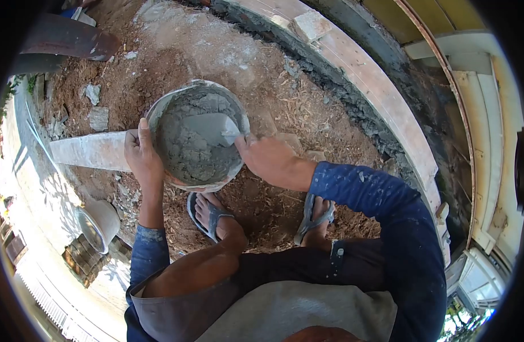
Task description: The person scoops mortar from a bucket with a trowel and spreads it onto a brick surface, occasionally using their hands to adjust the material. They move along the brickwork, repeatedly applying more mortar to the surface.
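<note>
A round bucket of wet grey mortar sits in front of my feet. My left hand is closed on its left rim, thumb pointing up along the edge; the other fingers are mostly hidden. In my right hand is a trowel, gripped by its handle at the bucket's right rim. The trowel's mortar-smeared blade lies flat on the mortar, pointing left. Behind my left hand, a long pale slab extends leftward from the bucket.
A curved low wall with a mortar-covered inner side runs along the right, a loose block on it. Another bucket lies tilted at lower left. A large dark pipe is at upper left. Broken pieces dot the soil.
</note>
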{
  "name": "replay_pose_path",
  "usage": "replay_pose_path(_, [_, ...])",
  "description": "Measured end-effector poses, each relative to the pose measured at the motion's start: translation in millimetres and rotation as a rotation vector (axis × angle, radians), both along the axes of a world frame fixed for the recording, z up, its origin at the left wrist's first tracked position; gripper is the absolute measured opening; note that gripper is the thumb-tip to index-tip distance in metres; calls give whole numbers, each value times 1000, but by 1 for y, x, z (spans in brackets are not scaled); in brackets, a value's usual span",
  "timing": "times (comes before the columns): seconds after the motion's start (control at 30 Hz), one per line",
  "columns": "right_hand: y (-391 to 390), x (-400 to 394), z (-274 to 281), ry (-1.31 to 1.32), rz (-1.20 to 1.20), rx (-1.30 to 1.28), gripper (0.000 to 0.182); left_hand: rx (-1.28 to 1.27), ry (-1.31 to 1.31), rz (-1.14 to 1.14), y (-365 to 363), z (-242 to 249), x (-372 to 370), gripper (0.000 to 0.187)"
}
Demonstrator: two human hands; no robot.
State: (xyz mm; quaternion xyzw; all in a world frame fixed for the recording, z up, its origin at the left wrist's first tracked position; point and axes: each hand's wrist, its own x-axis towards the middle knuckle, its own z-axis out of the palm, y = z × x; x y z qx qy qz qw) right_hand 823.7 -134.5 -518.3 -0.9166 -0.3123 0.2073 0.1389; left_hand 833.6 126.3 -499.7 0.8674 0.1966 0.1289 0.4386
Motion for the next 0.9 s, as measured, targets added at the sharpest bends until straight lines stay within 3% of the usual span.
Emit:
replay_pose_path(0.17, [-29,16,23,-4,99,-18,25,18,-5,-2,-8,-1,-1,47])
replay_pose_path(0.3, [-19,16,16,-162,-61,-61,27,31,-8,-40,-15,1,2,47])
replay_pose_path(0.47, [-23,-2,19,-66,180,53,29,17,-37,-45,-18,0,5,46])
replay_pose_path(0.53, [-38,18,48,20,195,-62,29,28,-31,-37,-12,1,5,46])
replay_pose_path(0.6, [-49,29,62,-116,165,-152,25,27,22,-28,-6,1,6,46])
replay_pose_path(0.73, [-47,40,46,-221,95,-238,17,16,27,-49,1,-3,7,46])
replay_pose_path(0.87, [-39,13,-2,402,207,41,27,56,-28,-51,-11,1,4,45])
replay_pose_path(0.9, [-36,6,-1,438,183,94,29,86,-36,-73,-10,2,4,45])
